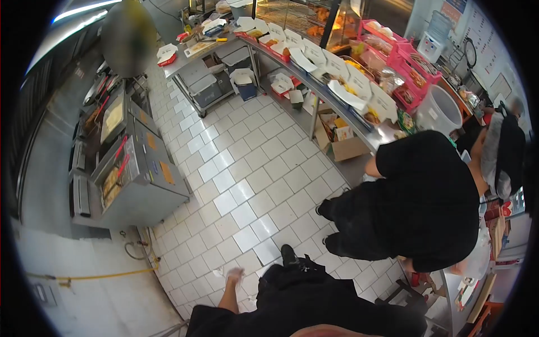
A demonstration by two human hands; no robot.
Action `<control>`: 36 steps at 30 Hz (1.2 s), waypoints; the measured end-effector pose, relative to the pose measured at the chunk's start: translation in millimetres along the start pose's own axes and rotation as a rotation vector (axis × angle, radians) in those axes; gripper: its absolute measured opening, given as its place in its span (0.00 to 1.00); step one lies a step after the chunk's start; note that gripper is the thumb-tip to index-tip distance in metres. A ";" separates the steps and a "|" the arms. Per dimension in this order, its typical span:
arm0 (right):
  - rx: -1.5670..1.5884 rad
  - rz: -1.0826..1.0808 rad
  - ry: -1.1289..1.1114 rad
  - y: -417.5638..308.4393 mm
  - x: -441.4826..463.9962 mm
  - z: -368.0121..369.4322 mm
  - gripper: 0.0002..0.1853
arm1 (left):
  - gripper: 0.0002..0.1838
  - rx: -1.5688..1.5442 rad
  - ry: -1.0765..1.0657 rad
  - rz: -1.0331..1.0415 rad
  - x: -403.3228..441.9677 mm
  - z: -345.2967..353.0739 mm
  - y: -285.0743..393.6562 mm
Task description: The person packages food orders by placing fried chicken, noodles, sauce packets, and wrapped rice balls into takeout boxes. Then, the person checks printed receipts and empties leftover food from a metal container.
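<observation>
My left hand hangs low beside my dark clothing, over the tiled floor. Something pale and translucent shows around its blurred fingers; I cannot make out whether it is a glove or a held item. My right hand is not in view. To my right, a person in black bends toward the counter, with one forearm near its edge. Open white boxes holding food line the long metal counter beyond that person.
Fryers with red-handled baskets stand at left. A blurred person is behind them. A wheeled metal table holds boxes and a yellow-handled tool. Pink crates, a clear bucket and a cardboard box are at right.
</observation>
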State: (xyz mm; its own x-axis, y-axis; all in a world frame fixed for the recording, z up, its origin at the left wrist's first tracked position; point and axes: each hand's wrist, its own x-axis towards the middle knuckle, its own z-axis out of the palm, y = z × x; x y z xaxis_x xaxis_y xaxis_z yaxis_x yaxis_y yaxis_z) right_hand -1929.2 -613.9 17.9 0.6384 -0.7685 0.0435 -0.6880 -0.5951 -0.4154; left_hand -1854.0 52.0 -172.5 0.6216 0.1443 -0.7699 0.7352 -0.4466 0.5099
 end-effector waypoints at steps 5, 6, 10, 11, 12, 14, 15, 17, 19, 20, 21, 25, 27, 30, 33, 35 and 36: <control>-0.024 -0.147 -0.596 -193.6 37.9 143.0 0.15 | 0.16 -0.271 -0.028 -0.562 2.3 -93.7 -20.5; -0.059 -0.160 -0.672 -225.6 47.6 169.2 0.15 | 0.16 -0.239 -0.003 -0.564 14.3 -112.3 -10.1; -0.230 -0.164 -0.864 -346.3 84.0 264.6 0.16 | 0.18 -0.099 -0.006 -0.442 112.6 -193.6 54.4; -0.263 -0.148 -0.880 -378.6 92.5 284.1 0.16 | 0.18 -0.062 -0.020 -0.393 147.6 -216.0 77.6; -0.289 -0.129 -0.879 -413.7 100.2 302.2 0.16 | 0.19 -0.024 -0.037 -0.343 187.3 -239.1 105.7; -0.348 -0.105 -0.795 -484.2 120.5 333.9 0.16 | 0.20 0.042 -0.076 -0.244 281.3 -283.4 174.1; -0.380 -0.079 -0.707 -521.1 126.2 342.3 0.16 | 0.21 0.083 -0.098 -0.189 329.4 -302.3 212.1; -0.345 -0.074 -0.597 -590.2 153.6 359.6 0.16 | 0.22 0.044 -0.149 -0.180 440.6 -330.4 308.3; -0.134 -0.139 -0.742 -653.9 201.4 375.4 0.11 | 0.24 0.344 -0.013 0.291 544.3 -367.9 423.4; -0.014 -0.165 -0.807 -680.5 218.5 386.5 0.09 | 0.15 0.302 -0.091 0.446 600.9 -386.5 491.7; -0.020 -0.240 -0.807 -700.9 234.7 407.3 0.11 | 0.22 0.117 -0.040 0.387 643.9 -394.4 555.0; -0.144 -0.110 -0.632 -794.8 304.9 488.0 0.13 | 0.20 0.375 0.158 0.896 752.1 -447.5 800.9; -0.259 -0.118 -0.822 -855.6 329.9 500.9 0.14 | 0.20 0.049 0.104 0.831 734.4 -475.1 865.4; -0.257 0.015 -0.703 -863.9 375.2 590.6 0.16 | 0.19 0.037 0.147 0.724 751.6 -500.1 964.0; -0.196 -0.010 -0.798 -935.8 422.1 597.2 0.19 | 0.16 -0.066 0.067 0.660 758.1 -527.6 1000.6; -0.139 0.013 -0.759 -972.5 453.3 608.6 0.21 | 0.15 -0.106 0.037 0.603 771.6 -530.2 1020.2; -0.093 0.061 -0.671 -996.2 469.2 614.6 0.21 | 0.15 -0.101 0.031 0.581 784.2 -533.2 1026.5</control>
State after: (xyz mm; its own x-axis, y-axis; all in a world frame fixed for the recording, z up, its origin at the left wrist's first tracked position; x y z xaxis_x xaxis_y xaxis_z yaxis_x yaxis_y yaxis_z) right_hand -732.2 -237.1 -106.4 0.6527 -0.5071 -0.5629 -0.7373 -0.5961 -0.3179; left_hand -467.7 177.5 -48.2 0.9365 -0.0727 -0.3431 0.2932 -0.3744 0.8797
